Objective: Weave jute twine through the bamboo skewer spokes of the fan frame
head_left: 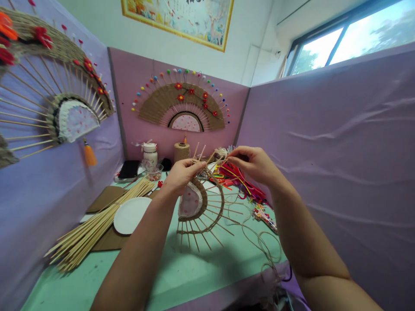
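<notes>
The person's two bare forearms reach in from the near edge, over a pale green table; loose twine lies in loops at its right side and trails over the near edge; above the middle of the table a small stick fan is held up, its straight side facing left, its thin sticks spreading down and to the right through a woven band and an outer ring of twine; a dotted, pale half-round panel sits at its centre; the left hand is clamped on the fan's upper end, thumb and fingers pressed around the stick bases; the right hand, just beside it, has thumb and forefinger pinched together on a strand near the upper sticks; to the left lie a bundle of bare sticks and a white plate, both over brown cardboard; to the right, past a colourful packet, is a heap of fuzzy stems, mostly red and pink; at the back stand a white lidded cup and a spool of twine; a large flowered fan hangs on the left partition, and another fan, ringed with coloured balls, on the pink one behind; farther off are a gold-framed picture and a window.
</notes>
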{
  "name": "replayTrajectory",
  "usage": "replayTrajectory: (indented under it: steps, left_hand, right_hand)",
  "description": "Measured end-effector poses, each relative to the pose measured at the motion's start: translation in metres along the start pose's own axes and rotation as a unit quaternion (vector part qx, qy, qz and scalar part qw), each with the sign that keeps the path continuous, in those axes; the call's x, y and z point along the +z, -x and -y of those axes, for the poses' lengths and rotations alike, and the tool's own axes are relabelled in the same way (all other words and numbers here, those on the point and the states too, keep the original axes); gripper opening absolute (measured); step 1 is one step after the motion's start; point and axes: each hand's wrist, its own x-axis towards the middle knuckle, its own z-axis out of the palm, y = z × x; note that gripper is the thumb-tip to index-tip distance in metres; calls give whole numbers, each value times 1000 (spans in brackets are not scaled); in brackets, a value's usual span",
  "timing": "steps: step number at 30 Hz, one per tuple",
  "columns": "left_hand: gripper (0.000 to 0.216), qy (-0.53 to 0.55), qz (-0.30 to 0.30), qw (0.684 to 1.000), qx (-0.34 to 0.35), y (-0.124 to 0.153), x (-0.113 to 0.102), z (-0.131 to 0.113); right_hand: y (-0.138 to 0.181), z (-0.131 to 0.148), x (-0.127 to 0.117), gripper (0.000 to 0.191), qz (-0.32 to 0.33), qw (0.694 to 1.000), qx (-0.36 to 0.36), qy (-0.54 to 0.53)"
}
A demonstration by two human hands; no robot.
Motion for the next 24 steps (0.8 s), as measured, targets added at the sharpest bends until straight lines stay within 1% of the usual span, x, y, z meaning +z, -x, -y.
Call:
replayTrajectory:
  steps: [3, 6, 8, 11, 12, 14, 16, 18, 19, 21, 24]
  left_hand:
    - [37, -4, 6, 1000, -1, 1, 0, -1]
    - [36, -1, 3, 1000, 3, 1, 0, 0]
    - [36, 2, 3, 1000, 5, 0, -1, 1]
    - [35, 11, 10, 1000, 10, -1, -4, 1]
    - [34, 20, 16, 1000, 7, -1, -4, 0]
    - [32, 47, 34, 998, -6, -1, -5, -3]
    - [35, 80, 53, 995, -24, 0, -4, -6]
    - [38, 102, 72, 991, -38, 1, -3, -9]
    - [39, 110, 86, 989, -46, 3, -3, -10]
    - [41, 119, 118, 984, -58, 6, -1, -13]
    - [38, 123, 147, 979, -67, 11, 1, -18]
  right_hand:
    - [3, 14, -4, 15, -30, 997, -47, 56]
    - [11, 26, -4, 13, -36, 990, -90, 104]
    - [17, 29, -5, 13, -35, 988, -103, 112]
    - [24, 22, -7, 15, -7, 994, -87, 70]
    - [24, 17, -7, 17, 11, 997, -67, 37]
    - [23, 2, -6, 21, 54, 997, -5, -60]
    - [22, -17, -2, 26, 97, 977, 67, -177]
    - [21, -35, 8, 29, 122, 944, 117, -283]
    - [22, -43, 14, 31, 129, 925, 129, -333]
    - [25, -55, 28, 34, 139, 886, 127, -424]
    - [31, -62, 47, 40, 160, 833, 123, -515]
